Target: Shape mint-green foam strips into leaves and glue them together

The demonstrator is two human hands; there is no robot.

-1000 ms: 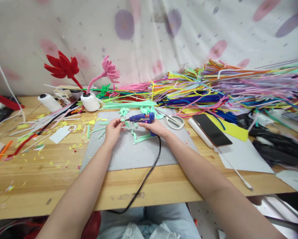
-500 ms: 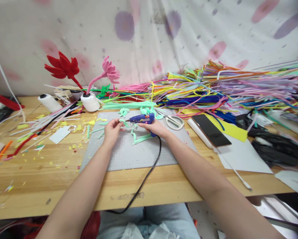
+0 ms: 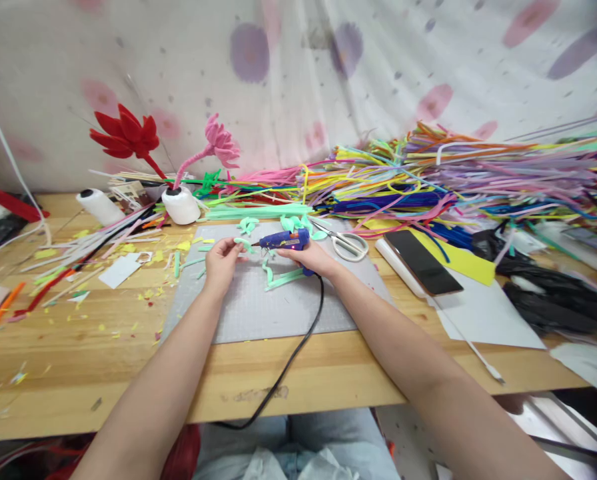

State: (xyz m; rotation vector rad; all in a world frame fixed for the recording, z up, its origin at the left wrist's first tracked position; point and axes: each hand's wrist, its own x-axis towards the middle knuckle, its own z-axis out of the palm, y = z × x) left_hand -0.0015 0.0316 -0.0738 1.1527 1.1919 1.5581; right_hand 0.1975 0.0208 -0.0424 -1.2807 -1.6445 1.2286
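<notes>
My right hand (image 3: 309,257) is wrapped round a blue hot glue gun (image 3: 281,239) whose nozzle points left. Between the fingertips of my left hand (image 3: 222,260) is a small mint-green pipe cleaner piece (image 3: 243,243), and the nozzle is right at it; whether they touch I cannot tell. Both hands are above a grey cutting mat (image 3: 258,320). Under the glue gun lies a bent mint-green pipe cleaner (image 3: 283,279). Curled mint-green pieces (image 3: 248,225) rest at the mat's far edge, and several short cut lengths (image 3: 194,261) lie left of my left hand.
White-handled scissors (image 3: 351,247) lie right of the glue gun, near a phone (image 3: 423,261). A big heap of coloured pipe cleaners (image 3: 458,173) lines the back. Red (image 3: 124,132) and pink (image 3: 222,141) flowers stand in a white spool (image 3: 180,205). The black cord (image 3: 293,360) hangs over the table's front edge.
My left hand has shifted very slightly left with the mint-green piece, which now sits a little differently at the nozzle. My right hand and the glue gun have hardly moved.
</notes>
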